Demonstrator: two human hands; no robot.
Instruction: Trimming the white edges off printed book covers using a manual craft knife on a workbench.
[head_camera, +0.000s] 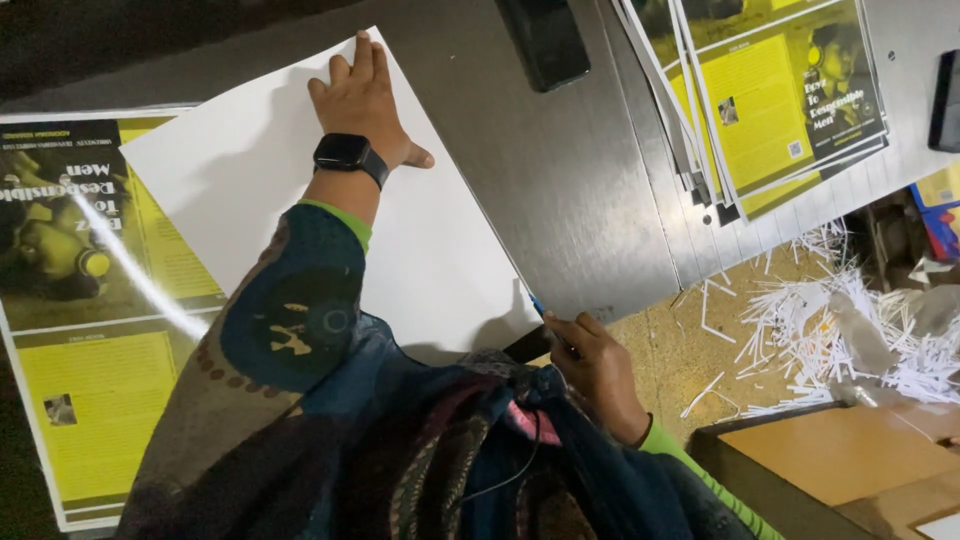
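Observation:
My left hand (362, 100) lies flat, fingers together, on a large white sheet (440, 260) that rests at an angle on a grey metal table (560, 170). A black smartwatch (350, 157) is on that wrist. My right hand (597, 368) is at the sheet's near corner by the table's edge, fingers curled around a small dark tool with a blue tip (537, 305). My patterned sleeve and garment hide the sheet's lower part.
A stack of yellow-and-dark printed posters (90, 340) lies at left under the white sheet. Another fanned stack (770, 100) sits at top right. Two dark phones (545, 40) (945, 100) lie on the table. White paper trimmings (850, 330) litter the floor beside cardboard boxes (850, 455).

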